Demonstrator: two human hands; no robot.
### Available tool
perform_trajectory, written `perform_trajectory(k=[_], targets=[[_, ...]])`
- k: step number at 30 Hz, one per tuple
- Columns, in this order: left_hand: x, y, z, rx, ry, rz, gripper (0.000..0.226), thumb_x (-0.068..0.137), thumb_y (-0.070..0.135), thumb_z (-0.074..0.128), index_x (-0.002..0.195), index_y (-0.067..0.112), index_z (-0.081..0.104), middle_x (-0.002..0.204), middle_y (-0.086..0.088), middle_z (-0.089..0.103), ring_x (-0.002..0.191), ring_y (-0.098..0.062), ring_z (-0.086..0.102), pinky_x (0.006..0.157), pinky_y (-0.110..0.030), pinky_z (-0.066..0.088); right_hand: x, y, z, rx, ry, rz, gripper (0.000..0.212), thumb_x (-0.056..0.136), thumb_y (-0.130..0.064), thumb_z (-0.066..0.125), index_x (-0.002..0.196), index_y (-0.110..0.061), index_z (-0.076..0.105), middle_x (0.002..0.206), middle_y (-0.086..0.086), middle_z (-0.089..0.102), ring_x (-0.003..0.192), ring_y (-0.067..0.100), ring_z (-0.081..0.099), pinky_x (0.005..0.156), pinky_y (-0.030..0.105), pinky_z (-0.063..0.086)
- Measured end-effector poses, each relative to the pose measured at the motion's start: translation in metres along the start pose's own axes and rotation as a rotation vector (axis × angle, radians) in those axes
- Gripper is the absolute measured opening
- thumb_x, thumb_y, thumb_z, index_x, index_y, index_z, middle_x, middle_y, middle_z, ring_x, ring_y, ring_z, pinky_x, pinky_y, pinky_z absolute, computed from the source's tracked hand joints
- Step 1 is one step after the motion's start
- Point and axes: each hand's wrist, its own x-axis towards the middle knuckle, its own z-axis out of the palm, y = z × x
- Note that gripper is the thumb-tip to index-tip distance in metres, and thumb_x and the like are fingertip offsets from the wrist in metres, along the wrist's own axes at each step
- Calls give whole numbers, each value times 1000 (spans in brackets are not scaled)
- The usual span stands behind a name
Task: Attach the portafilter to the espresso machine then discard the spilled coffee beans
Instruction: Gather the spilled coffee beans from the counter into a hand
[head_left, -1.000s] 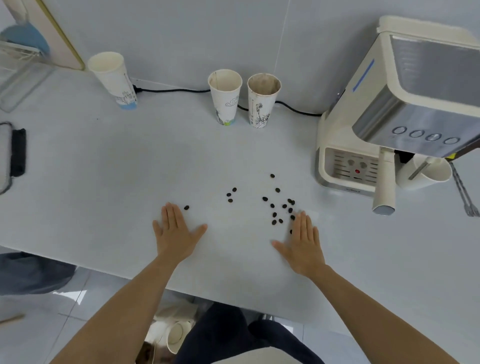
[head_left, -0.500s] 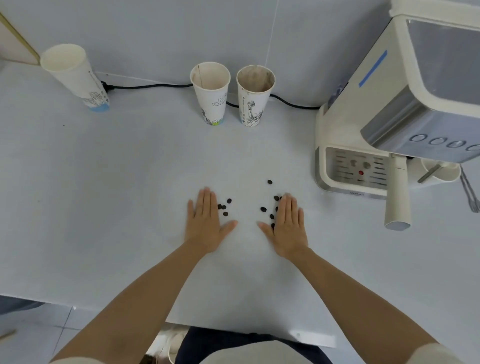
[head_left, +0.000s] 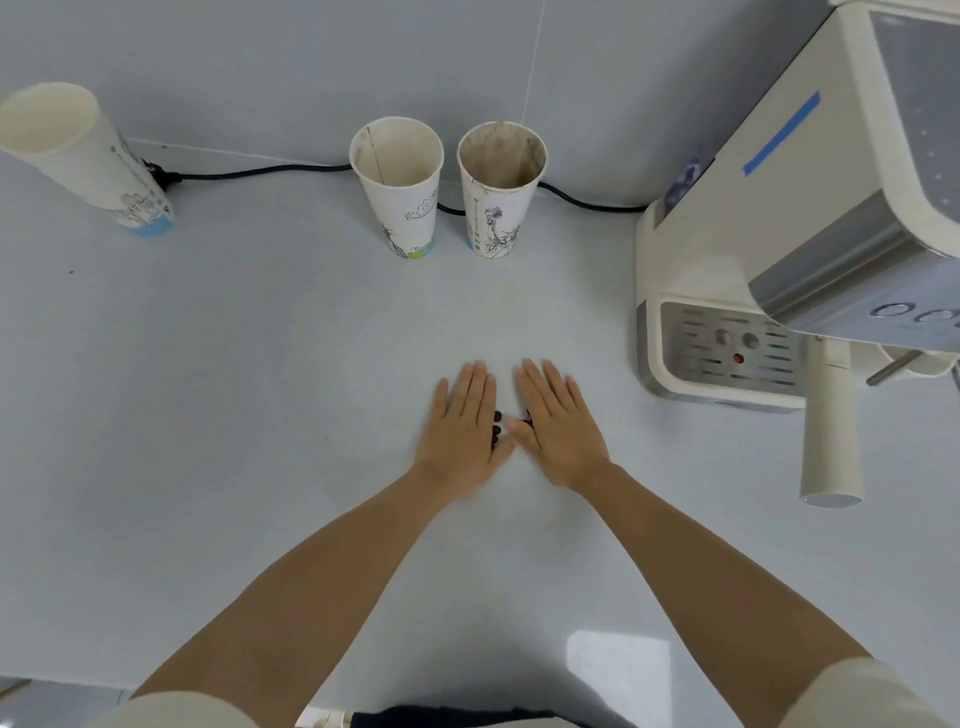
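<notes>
Between the two palms at the middle of the counter, the coffee beans now sit in one tight dark cluster; half a second ago they lay as loose specks in a wider gap, and a second ago they were strewn across the surface with the hands far apart. The sweep has closed almost fully, and that suggests the beans are gathered enough to scoop up and throw away.

At nine o'clock of the cluster, the left hand lies flat, fingers straight and together, holding nothing, its thumb edge touching the beans. At three o'clock, the right hand mirrors it, flat and empty, its thumb nearly meeting the left one. Some beans may be hidden under the palms; that cannot be told.

Far off at ten o'clock a paper cup stands by the wall. At twelve o'clock two used cups stand side by side, stained inside, with a black cord running behind them; either could plausibly take the beans. No bin shows.

At two to three o'clock stands the espresso machine, and the portafilter appears already attached, its pale handle pointing toward the counter's front edge. Nothing lies between the hands and the cups.
</notes>
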Motion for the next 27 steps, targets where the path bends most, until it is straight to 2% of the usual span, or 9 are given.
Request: perform_trajectory(k=[6,10,12,15,17,21,23,25,27], targets=[[-11,14,3,-5,-39,-47,75,91,52,18,135,7,-24,156,-13,-16,139,-23,-25,110,-43,-18,-12,-16,5,29,-21,-32,68,88,-52,5,141,-13,-13,145,-4,-22,137,11,-21,112,30,-15],[-32,13,8,-16,-56,-25,76,88,53,18,131,13,-31,148,-6,-28,129,-19,-36,109,-42,-20,-22,-32,9,58,-59,-64,67,93,-51,10,142,-10,-9,155,6,-12,137,13,-21,113,30,-14],[-41,10,8,-31,-65,-36,77,89,53,20,132,12,-29,151,-5,-25,131,-19,-34,110,-40,-19,-26,-39,11,84,-66,-68,65,96,-45,19,143,-8,-7,155,8,-10,140,15,-17,113,30,-14],[-56,2,3,-106,-103,-66,77,92,50,26,142,9,-16,157,-7,-13,142,-18,-18,114,-34,-13,-29,-45,13,112,-61,-65,65,96,-46,17,143,-7,-5,156,9,-8,142,17,-13,113,29,-13],[-67,-4,-7,-335,-114,-122,70,94,41,32,145,9,-4,158,-6,-6,145,-16,-7,116,-29,-6,-30,-44,14,139,-31,-74,71,93,-52,15,143,-6,-3,156,9,-4,143,18,-9,114,28,-10],[-83,-11,-34,-1341,46,-582,48,94,23,43,140,10,33,150,-5,34,133,-16,36,109,-26,26,-26,-36,8,164,55,-137,79,89,-51,46,144,-8,10,155,7,14,142,20,9,115,30,3],[-86,-17,-40,-1684,78,-745,41,96,23,37,132,5,44,140,-11,47,119,-18,49,101,-28,36,-21,-35,6,103,98,-177,74,87,-48,52,142,-7,24,150,8,28,138,24,21,113,35,15],[-90,-22,-41,-1916,13,-800,45,97,27,30,131,0,43,135,-15,50,117,-23,50,98,-33,38,-16,-35,4,43,172,-214,59,86,-42,57,129,-4,44,137,14,46,127,30,39,103,42,31],[-93,-23,-40,-2028,-83,-818,51,96,32,26,131,-2,42,130,-17,50,118,-27,49,98,-35,37,-14,-36,4,-4,261,-271,44,81,-34,66,106,1,59,116,19,61,104,35,56,85,42,46]])
